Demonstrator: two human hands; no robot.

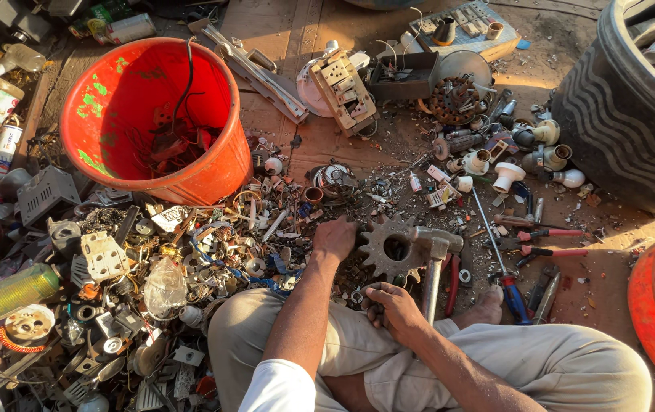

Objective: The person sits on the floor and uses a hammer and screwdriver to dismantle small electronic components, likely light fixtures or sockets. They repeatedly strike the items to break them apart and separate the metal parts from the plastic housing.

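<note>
1. The gear (pixel 394 249) lies on the floor at frame centre, steadied at its left rim by the left hand (pixel 335 238), fingers curled on it.
2. The hammer (pixel 434 263) is gripped low on its handle by the closed right hand (pixel 394 311); its head rests on the gear's right edge.
3. Blows are best kept clear of the steadying fingers (they sit close).
4. Scrap (pixel 152 259), pliers (pixel 545 233) and a screwdriver (pixel 504 271) crowd both sides; the red bucket (pixel 156 122) stands upper left.

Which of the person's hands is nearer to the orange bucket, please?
The left hand. It rests beside the gear, below the orange bucket. The right hand is lower still, gripping the hammer handle near the lap.
</note>
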